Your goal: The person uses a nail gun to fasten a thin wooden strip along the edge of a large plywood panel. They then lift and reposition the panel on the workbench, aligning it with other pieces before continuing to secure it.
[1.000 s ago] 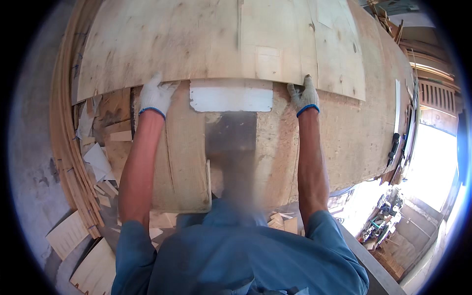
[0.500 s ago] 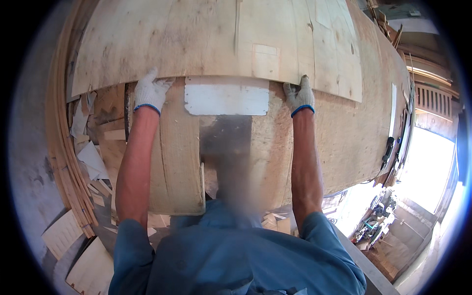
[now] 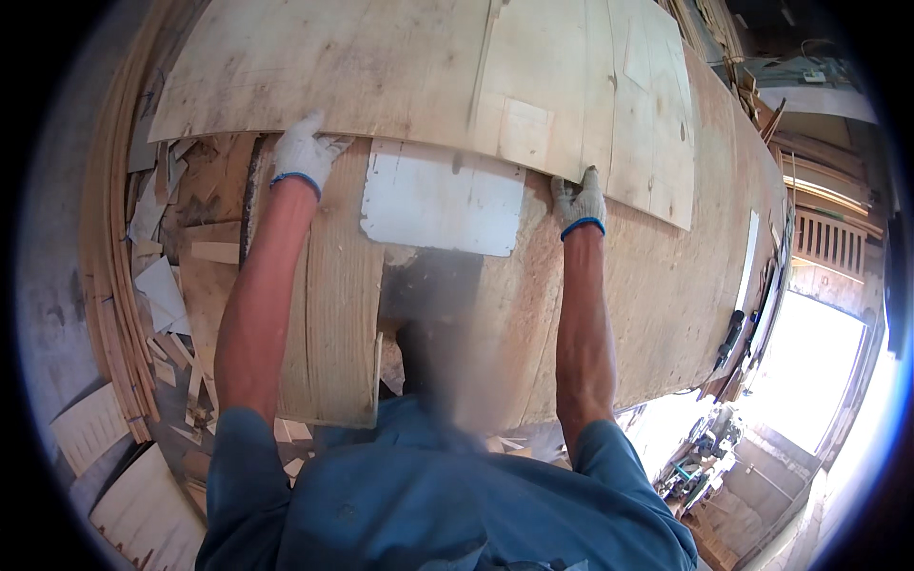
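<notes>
A wide, pale plywood sheet (image 3: 381,67) lies across the worktable, its near edge running between my hands. My left hand (image 3: 305,154), in a white knit glove with a blue cuff, grips that edge near its left part, fingertips reaching over the top face. Farther right, my right hand (image 3: 580,202), gloved alike, holds the same edge with the thumb up; its other fingers are partly hidden by the sheet. Between the hands, a white rectangular plate (image 3: 440,200) is set on the table surface just below the edge. Lighter rectangular patches mark the sheet's right half.
The wooden worktable (image 3: 657,295) stretches right under the sheet. Wood offcuts (image 3: 164,295) litter the left side beside long upright strips (image 3: 119,314). A dark tool (image 3: 730,338) hangs at the table's right edge. Machinery (image 3: 705,452) stands beyond, near a bright doorway (image 3: 809,371).
The whole view has turned slightly, so the sheet and table now slant down to the right. Both hands keep their hold on the sheet's near edge.
</notes>
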A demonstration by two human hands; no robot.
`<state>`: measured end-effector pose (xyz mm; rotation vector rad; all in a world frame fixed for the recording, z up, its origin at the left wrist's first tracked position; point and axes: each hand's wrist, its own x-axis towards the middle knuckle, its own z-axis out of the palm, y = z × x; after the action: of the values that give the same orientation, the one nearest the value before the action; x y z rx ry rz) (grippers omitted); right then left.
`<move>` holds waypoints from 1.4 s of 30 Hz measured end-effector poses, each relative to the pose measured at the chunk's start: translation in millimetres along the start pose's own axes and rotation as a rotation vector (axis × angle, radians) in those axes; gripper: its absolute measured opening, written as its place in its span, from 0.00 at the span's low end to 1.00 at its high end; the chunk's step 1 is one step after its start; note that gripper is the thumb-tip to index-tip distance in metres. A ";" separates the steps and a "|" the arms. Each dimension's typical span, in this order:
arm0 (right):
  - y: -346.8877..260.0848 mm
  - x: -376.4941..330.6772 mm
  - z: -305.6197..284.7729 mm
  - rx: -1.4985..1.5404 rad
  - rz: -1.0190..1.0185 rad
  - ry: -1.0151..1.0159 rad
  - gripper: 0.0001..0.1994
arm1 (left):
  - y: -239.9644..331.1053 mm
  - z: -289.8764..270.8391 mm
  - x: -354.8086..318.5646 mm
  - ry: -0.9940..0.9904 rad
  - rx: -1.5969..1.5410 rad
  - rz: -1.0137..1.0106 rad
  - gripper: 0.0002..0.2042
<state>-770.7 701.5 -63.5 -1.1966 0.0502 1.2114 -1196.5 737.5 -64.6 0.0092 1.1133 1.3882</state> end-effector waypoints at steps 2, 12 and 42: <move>1.2 0.8 -0.4 0.032 0.001 0.018 0.19 | 1.1 3.9 -0.9 0.020 -0.017 -0.025 0.24; 7.6 12.9 -0.6 0.044 -0.021 -0.033 0.19 | -1.7 2.1 10.3 0.003 -0.037 -0.020 0.23; -9.0 53.8 66.1 0.057 -0.043 0.063 0.18 | 5.5 21.2 29.9 0.025 -0.039 -0.001 0.27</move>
<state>-776.6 786.9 -60.4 -1.1797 0.1052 1.1281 -1193.8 774.3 -68.3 -0.0362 1.1069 1.4124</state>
